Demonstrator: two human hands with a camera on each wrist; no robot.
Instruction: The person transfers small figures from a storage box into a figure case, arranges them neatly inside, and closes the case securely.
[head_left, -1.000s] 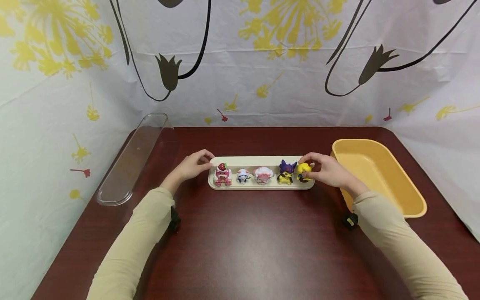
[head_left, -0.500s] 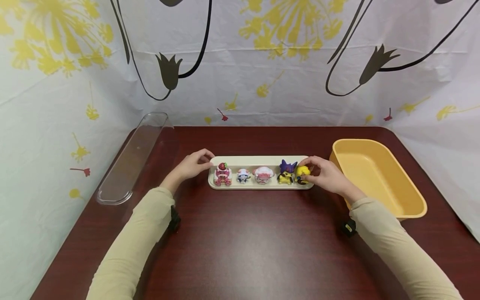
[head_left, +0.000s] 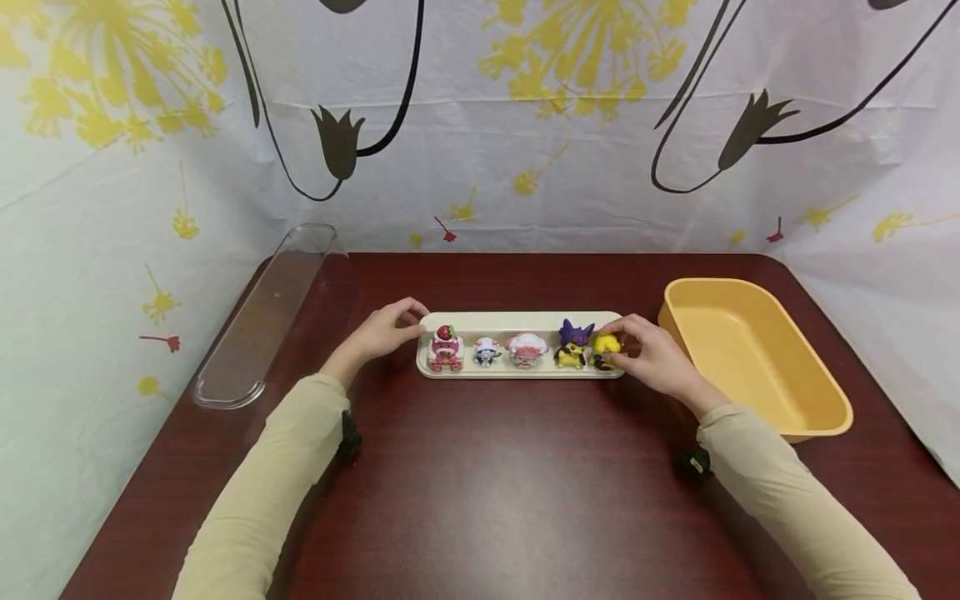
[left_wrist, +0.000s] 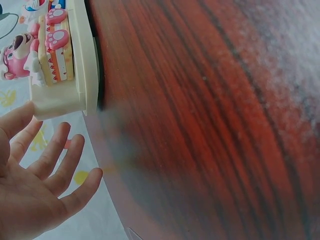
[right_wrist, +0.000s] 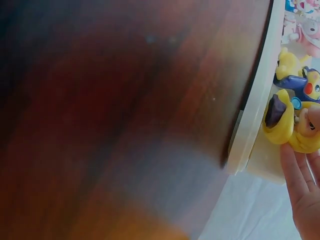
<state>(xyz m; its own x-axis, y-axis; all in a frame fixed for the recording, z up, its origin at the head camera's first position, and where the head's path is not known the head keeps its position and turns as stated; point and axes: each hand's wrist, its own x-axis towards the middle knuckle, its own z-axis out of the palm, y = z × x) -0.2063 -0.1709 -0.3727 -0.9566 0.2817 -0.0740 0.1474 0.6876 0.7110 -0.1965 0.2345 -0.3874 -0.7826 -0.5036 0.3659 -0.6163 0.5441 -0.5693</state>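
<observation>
A long cream tray [head_left: 517, 321] lies crosswise on the table with several small figurines in a row. My left hand [head_left: 386, 327] is at the tray's left end; in the left wrist view its fingers are spread, one fingertip touching the tray wall [left_wrist: 60, 104]. Beside that end sits a pink bear figurine [head_left: 446, 352] topped with a strawberry. My right hand [head_left: 651, 354] pinches a yellow figurine [head_left: 606, 347] at the tray's right end, partly hidden by the fingers. To its left stands a purple-and-yellow figurine [head_left: 573, 344]. A white-and-pink figurine [head_left: 527, 351] and a small cow-like figurine [head_left: 486, 352] fill the middle.
A yellow plastic bin [head_left: 757, 358] stands to the right, near my right forearm. On the left lies a clear, long plastic cover [head_left: 258, 325]. Patterned cloth [head_left: 480, 167] hangs behind the dark red table [head_left: 510, 483].
My right hand has shifted slightly left and down with the yellow figurine, which now sits nearer the purple-and-yellow one. The left hand stays in place.
</observation>
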